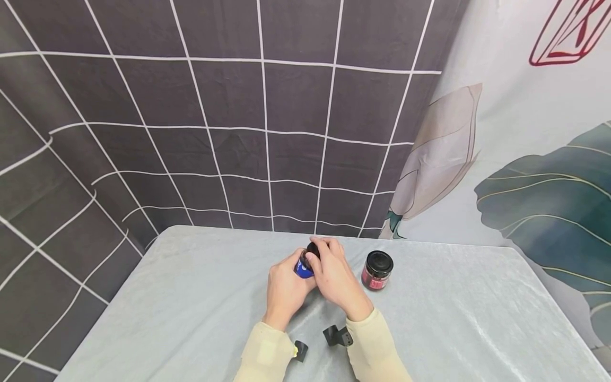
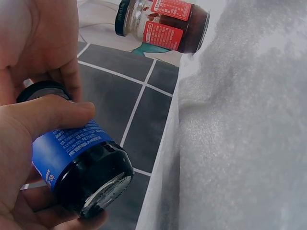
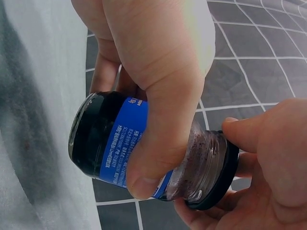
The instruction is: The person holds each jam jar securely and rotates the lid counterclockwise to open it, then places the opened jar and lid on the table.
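Observation:
A glass jar of dark contents with a blue label (image 1: 304, 269) is held tilted above the table, its base visible in the left wrist view. My left hand (image 1: 286, 289) grips the jar body, the thumb lying across the label. Around the black lid (image 3: 231, 175) are the fingers of my right hand (image 1: 338, 276), pinching it at its edge. The lid sits over the jar's mouth, and clear glass with dark specks shows just below it. To the right of my hands stands a second jar (image 1: 377, 270), upright, with a black lid and a red label.
A pale grey cloth covers the table (image 1: 200, 297). Behind it hangs a dark curtain (image 1: 229, 132) with a white grid, and a white leaf-patterned one (image 1: 448, 212) at the right. Black wrist mounts (image 1: 338, 336) stick out from both sleeves.

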Action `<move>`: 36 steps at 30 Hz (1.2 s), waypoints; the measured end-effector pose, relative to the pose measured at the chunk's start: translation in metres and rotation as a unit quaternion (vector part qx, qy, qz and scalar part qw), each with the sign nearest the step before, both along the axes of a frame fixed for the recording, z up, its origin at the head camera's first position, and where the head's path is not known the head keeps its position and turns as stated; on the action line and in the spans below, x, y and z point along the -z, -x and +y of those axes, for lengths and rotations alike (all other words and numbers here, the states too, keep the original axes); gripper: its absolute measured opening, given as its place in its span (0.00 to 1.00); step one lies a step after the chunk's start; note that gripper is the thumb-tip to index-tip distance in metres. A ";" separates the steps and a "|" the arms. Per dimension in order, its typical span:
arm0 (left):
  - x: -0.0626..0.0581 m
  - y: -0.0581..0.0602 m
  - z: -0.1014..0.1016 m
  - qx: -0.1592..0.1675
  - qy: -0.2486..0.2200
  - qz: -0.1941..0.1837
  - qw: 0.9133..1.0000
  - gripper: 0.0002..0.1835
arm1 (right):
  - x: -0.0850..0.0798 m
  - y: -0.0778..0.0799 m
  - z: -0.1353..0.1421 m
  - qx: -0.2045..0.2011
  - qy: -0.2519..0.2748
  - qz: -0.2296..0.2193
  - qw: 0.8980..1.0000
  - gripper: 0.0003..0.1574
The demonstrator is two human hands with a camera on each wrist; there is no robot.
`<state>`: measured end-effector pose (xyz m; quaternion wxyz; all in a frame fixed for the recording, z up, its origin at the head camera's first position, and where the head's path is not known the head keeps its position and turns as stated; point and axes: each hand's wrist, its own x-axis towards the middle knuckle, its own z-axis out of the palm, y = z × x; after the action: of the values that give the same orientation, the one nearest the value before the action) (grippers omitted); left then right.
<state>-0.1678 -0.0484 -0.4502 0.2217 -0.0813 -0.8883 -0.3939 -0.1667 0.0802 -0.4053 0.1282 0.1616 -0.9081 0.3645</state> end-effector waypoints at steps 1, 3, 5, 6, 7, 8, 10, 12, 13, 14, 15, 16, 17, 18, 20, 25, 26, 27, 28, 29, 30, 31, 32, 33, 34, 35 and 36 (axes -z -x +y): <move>0.000 0.000 0.000 0.000 0.000 0.000 1.000 0.21 | 0.000 0.000 0.000 -0.001 0.000 0.000 1.000 0.25; 0.000 0.000 0.000 0.000 0.000 0.001 1.000 0.21 | 0.000 0.000 0.000 -0.002 0.000 0.002 1.000 0.25; 0.000 0.000 0.000 0.000 0.000 0.001 1.000 0.21 | 0.000 0.000 0.000 -0.004 0.000 0.005 1.000 0.25; 0.000 0.000 0.000 0.000 -0.001 0.001 1.000 0.21 | 0.001 0.000 0.000 -0.005 0.000 0.008 1.000 0.24; 0.000 0.000 0.000 -0.001 -0.002 0.001 1.000 0.22 | 0.001 0.000 0.000 -0.005 0.001 0.006 1.000 0.24; 0.001 0.000 0.001 -0.001 -0.002 0.002 1.000 0.21 | 0.001 0.000 0.001 -0.005 0.001 0.005 1.000 0.24; 0.001 0.000 0.001 -0.001 -0.004 0.004 1.000 0.21 | 0.001 0.000 0.001 -0.005 0.003 0.006 1.000 0.24; 0.001 0.000 0.001 -0.001 -0.004 0.007 1.000 0.21 | 0.001 0.000 0.001 -0.005 0.002 0.006 1.000 0.24; 0.001 0.001 0.001 0.000 -0.004 0.008 1.000 0.21 | 0.001 0.000 0.001 -0.005 0.004 0.003 1.000 0.25; 0.001 0.001 0.001 0.001 -0.004 0.009 1.000 0.21 | 0.001 0.000 0.001 -0.005 0.004 0.002 1.000 0.25; 0.001 0.001 0.001 0.001 -0.004 0.010 1.000 0.21 | 0.000 0.000 0.001 -0.005 0.004 0.002 1.000 0.25; 0.001 0.001 0.001 0.001 -0.005 0.011 1.000 0.21 | 0.000 0.000 0.001 -0.005 0.005 0.002 1.000 0.25; 0.002 0.001 0.001 0.001 -0.005 0.011 1.000 0.21 | 0.000 0.000 0.001 -0.005 0.005 0.002 1.000 0.25; 0.002 0.001 0.001 0.001 -0.005 0.010 1.000 0.21 | 0.000 0.000 0.001 -0.005 0.005 0.004 1.000 0.25; 0.002 0.000 0.001 0.002 -0.005 0.008 1.000 0.21 | 0.001 0.000 0.001 -0.006 0.006 0.008 1.000 0.25; 0.002 0.000 0.000 0.000 -0.005 0.001 1.000 0.21 | 0.002 0.000 0.001 -0.007 0.006 0.015 1.000 0.24; 0.002 0.001 0.000 0.000 -0.005 0.000 1.000 0.21 | 0.001 0.000 0.001 -0.007 0.007 0.012 1.000 0.24; 0.002 0.000 0.000 0.000 -0.007 0.000 1.000 0.21 | 0.001 0.000 0.001 -0.007 0.009 0.008 1.000 0.25; 0.002 0.000 0.000 0.001 -0.008 0.000 1.000 0.21 | 0.001 0.000 0.001 -0.007 0.012 0.005 1.000 0.25; 0.001 0.001 0.000 0.002 -0.009 0.000 1.000 0.21 | 0.001 0.000 0.001 -0.006 0.013 0.002 1.000 0.25; 0.002 0.001 0.000 0.002 -0.010 -0.001 1.000 0.21 | 0.001 0.000 0.001 -0.006 0.012 0.001 1.000 0.25; 0.002 0.001 0.000 0.001 -0.010 -0.001 1.000 0.20 | 0.001 0.000 0.001 -0.006 0.014 -0.001 1.000 0.25; 0.002 0.001 0.000 0.000 -0.010 -0.001 1.000 0.20 | 0.000 0.000 0.001 -0.006 0.013 0.000 1.000 0.25; 0.002 0.001 0.000 -0.001 -0.010 -0.002 1.000 0.20 | 0.001 0.000 0.001 -0.007 0.013 0.001 1.000 0.25; 0.002 0.001 0.000 -0.002 -0.009 -0.002 1.000 0.20 | 0.000 0.000 0.002 -0.007 0.012 0.002 1.000 0.25; 0.002 0.001 0.000 -0.003 -0.009 -0.002 1.000 0.20 | 0.000 0.000 0.002 -0.008 0.012 0.003 1.000 0.25; 0.002 0.001 0.000 -0.003 -0.010 -0.002 1.000 0.20 | 0.000 0.000 0.002 -0.008 0.013 0.004 1.000 0.25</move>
<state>-0.1690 -0.0479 -0.4523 0.2222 -0.0756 -0.8851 -0.4019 -0.1671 0.0822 -0.4057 0.1313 0.1690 -0.9013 0.3766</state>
